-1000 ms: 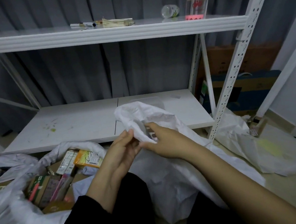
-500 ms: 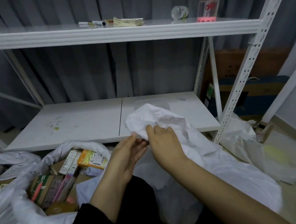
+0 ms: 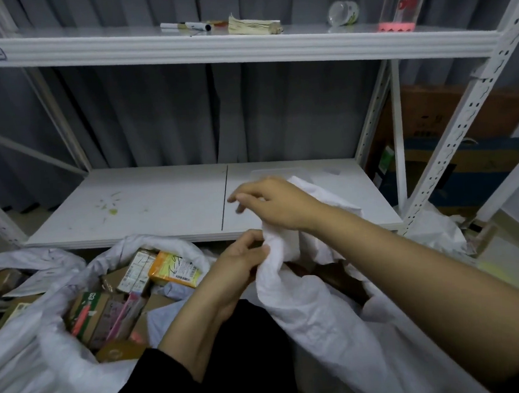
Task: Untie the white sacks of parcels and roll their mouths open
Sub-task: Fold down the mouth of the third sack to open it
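Note:
A white woven sack stands in front of me at centre right, its mouth bunched upward. My left hand pinches a fold of the sack's mouth between thumb and fingers. Above it, my right hand has its fingers curled over the top of the bunched mouth, with cloth showing behind the palm. On the left lies a second white sack with its mouth spread wide, showing several boxed parcels inside.
A white metal rack stands ahead; its low shelf is just beyond my hands and its upper shelf carries markers, a paper bundle, a bottle. The perforated post rises at right. Another white sack and cardboard boxes lie behind it.
My right hand has risen and moved right over the bunched mouth. My left hand now pinches the fold lower down, and the sack's mouth has been drawn upward.

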